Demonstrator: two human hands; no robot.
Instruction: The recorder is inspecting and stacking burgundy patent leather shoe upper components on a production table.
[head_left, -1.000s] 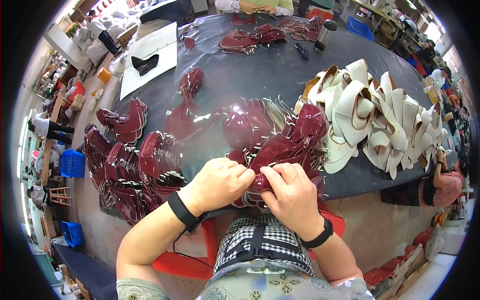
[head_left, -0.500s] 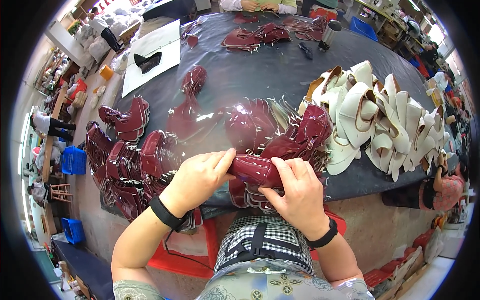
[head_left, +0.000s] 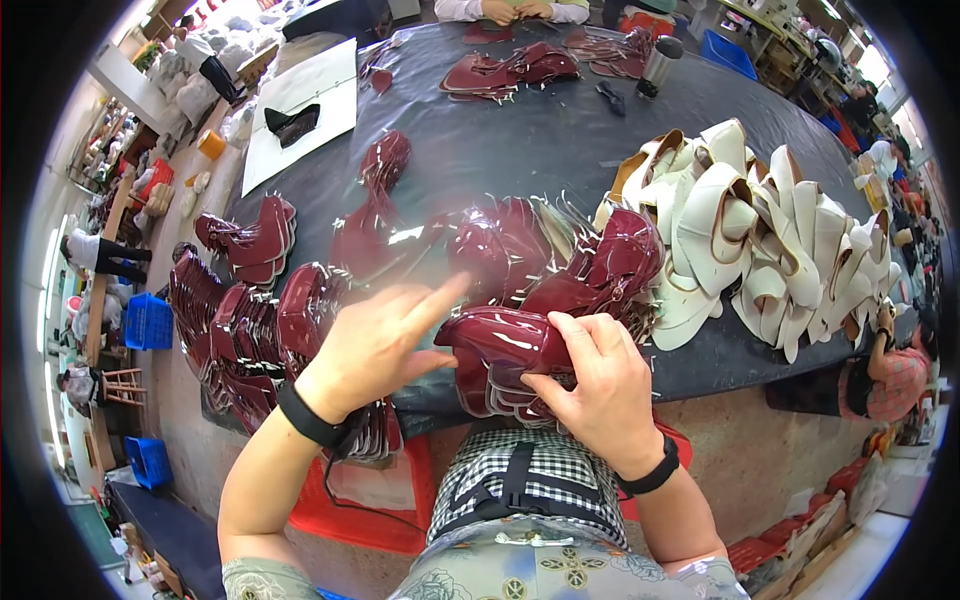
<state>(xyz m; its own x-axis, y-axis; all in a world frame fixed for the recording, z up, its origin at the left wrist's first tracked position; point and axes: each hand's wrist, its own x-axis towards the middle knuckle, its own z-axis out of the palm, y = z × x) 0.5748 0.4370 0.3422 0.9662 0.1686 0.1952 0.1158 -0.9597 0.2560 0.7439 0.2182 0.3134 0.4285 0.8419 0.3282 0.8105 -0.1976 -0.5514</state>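
Between the thumb and fingers of my right hand (head_left: 600, 385) is a glossy burgundy shoe upper (head_left: 500, 338), its long curved side turned up. My left hand (head_left: 385, 340) is apart from its left end, thumb and forefinger spread and a little blurred, holding nothing. Under the held piece lies a stack of burgundy pieces (head_left: 478, 390) at the table's near edge. Just beyond it a heap of burgundy uppers (head_left: 610, 265) with frayed white threads spreads out. Fanned stacks of the same uppers (head_left: 245, 325) lie left of my left hand.
White shoe uppers (head_left: 720, 230) are piled on the dark table (head_left: 500, 140) at right. A white board (head_left: 300, 115) with a black piece lies far left. At the far side are a cylindrical container (head_left: 658, 68), more burgundy pieces (head_left: 510, 72) and another person's hands (head_left: 515, 12).
My left hand has let go of the upper's left end and drawn back to the left. The upper has opened out into a longer curve, still in my right hand.
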